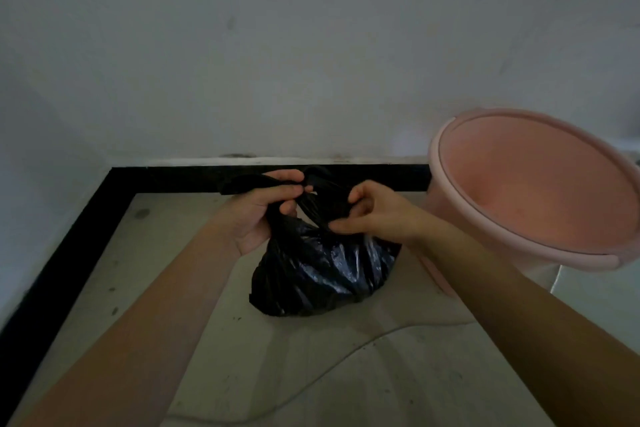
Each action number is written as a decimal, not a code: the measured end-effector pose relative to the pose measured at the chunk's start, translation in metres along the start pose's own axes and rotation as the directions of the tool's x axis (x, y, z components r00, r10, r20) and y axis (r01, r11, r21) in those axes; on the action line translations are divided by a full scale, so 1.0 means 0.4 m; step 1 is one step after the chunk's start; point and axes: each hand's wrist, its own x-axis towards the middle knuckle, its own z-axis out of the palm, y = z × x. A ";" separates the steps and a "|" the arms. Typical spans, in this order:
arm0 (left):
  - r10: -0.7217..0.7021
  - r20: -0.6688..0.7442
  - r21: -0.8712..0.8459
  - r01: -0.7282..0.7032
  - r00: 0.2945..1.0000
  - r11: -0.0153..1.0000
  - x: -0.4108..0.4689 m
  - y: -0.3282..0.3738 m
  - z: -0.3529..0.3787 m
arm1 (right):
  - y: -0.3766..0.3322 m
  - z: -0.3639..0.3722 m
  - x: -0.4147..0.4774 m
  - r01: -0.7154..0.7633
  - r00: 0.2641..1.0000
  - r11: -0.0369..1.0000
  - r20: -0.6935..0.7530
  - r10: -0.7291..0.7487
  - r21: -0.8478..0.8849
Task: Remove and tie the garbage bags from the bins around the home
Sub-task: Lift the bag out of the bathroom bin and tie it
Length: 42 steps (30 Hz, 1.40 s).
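Observation:
A black garbage bag [322,274], full and rounded, rests on the pale floor in the middle of the view. Its top is gathered into two twisted strips. My left hand [266,211] grips the left strip, whose loose end sticks out to the left above my fingers. My right hand [374,215] pinches the right strip just beside it. Both hands sit above the bag's body. A pink round bin [446,191] stands to the right, with no bag in it, its inside bare.
A grey-white wall [277,62] rises straight ahead with a black skirting band [173,178] along its foot and down the left side. The floor [311,374] shows stains and dark specks. A white surface edge [595,295] lies at the right, below the bin.

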 end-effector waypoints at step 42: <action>0.025 -0.359 -0.131 -0.077 0.933 0.988 -0.006 -0.051 0.001 | 0.037 0.061 0.081 0.097 0.945 0.917 -0.325 0.037 0.386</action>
